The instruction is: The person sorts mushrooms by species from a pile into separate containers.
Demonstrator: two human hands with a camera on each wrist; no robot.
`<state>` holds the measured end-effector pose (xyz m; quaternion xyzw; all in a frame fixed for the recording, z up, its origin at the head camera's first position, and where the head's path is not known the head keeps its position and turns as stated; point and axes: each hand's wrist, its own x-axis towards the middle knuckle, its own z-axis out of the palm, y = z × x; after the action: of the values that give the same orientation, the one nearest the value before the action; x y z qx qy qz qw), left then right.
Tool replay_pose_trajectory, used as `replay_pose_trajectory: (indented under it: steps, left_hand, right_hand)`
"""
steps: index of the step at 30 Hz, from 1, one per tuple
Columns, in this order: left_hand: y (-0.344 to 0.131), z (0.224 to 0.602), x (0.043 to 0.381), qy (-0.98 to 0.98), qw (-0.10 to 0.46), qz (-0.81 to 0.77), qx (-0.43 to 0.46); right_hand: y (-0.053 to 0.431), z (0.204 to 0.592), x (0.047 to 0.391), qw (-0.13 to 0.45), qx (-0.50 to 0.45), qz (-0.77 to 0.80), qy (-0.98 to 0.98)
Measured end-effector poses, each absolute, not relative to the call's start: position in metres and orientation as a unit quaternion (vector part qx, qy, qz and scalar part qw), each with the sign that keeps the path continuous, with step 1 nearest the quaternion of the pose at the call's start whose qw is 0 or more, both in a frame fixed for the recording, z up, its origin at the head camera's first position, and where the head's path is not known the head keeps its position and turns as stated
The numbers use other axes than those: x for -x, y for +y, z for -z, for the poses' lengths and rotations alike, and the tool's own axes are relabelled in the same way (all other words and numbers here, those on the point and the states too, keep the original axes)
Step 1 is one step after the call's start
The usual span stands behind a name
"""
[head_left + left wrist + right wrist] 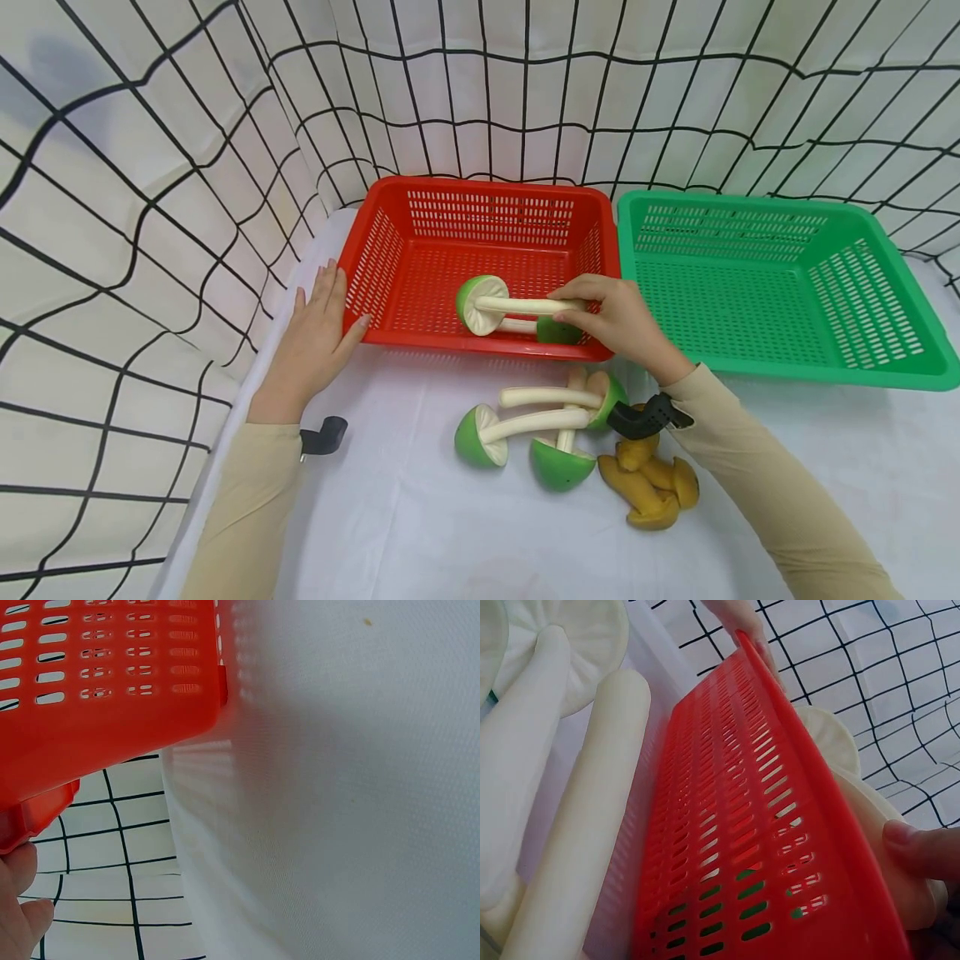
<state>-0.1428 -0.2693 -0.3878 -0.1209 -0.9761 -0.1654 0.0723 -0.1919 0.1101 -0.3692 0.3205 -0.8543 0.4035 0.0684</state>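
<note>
My right hand [618,321] pinches the pale stem of a green-capped mushroom [525,307] over the front part of the red basket [450,267]. Its cap points left, with the gilled underside showing. Below it a second green-capped mushroom [558,330] lies in the basket, partly covered. At the basket's left rim rests my left hand [318,333], fingers straight and thumb at the front corner. In the right wrist view the thumb presses the held stem [870,802] beyond the red wall.
Several green-capped mushrooms [536,422] lie piled on the white cloth before the red basket. Beside them is a clump of yellow-brown mushrooms [637,492], close under the right wrist. A green basket [712,308] stands at the right. Black wire grid [525,129] borders the back and left.
</note>
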Motion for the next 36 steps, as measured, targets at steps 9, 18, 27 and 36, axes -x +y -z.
replay_pose_trajectory:
  steps: [9,18,27,36]
  left_hand:
    - [-0.2696,0.3896,0.1434,-0.976,0.077,0.166,0.120]
    - [-0.2691,0.3887,0.1422,-0.976,0.072,0.166,0.121]
    - [-0.2686,0.3878,0.1424,-0.976,0.068,0.167,0.123]
    - [-0.2682,0.3868,0.1423,-0.976,0.067,0.169,0.121]
  right_hand:
    - [0.1058,0.3703,0.1945,0.077,-0.322,-0.386,-0.861]
    - [0.1037,0.3741,0.1981,0.055,-0.307,-0.375,-0.873]
    - [0.1028,0.3733,0.1989,0.040,-0.302,-0.356,-0.884]
    - [0.1028,0.3710,0.1988,0.056,-0.297,-0.357,-0.884]
